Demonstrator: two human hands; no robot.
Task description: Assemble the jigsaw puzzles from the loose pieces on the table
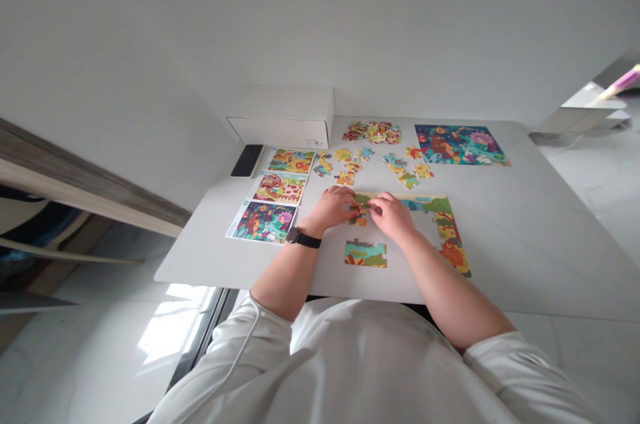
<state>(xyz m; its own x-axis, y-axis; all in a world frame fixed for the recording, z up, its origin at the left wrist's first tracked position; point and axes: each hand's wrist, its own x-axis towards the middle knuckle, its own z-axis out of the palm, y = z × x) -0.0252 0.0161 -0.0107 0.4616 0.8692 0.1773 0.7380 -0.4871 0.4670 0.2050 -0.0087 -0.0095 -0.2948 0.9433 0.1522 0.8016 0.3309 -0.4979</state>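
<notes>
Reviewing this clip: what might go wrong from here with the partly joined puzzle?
Pressure from the left hand and right hand at the upper-left corner might loosen the joined top strip. The right forearm passes close to the lion section and could nudge it out of line. The small joined block lies between the forearms, near the table's front edge, so an arm might knock it.

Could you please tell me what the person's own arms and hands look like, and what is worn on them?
The left hand and right hand are ungloved. A dark watch with a black strap circles the left wrist. Loose, whitish sleeves end near the elbows; a thin pale line, perhaps a cord or seam, runs along the left one.
</notes>
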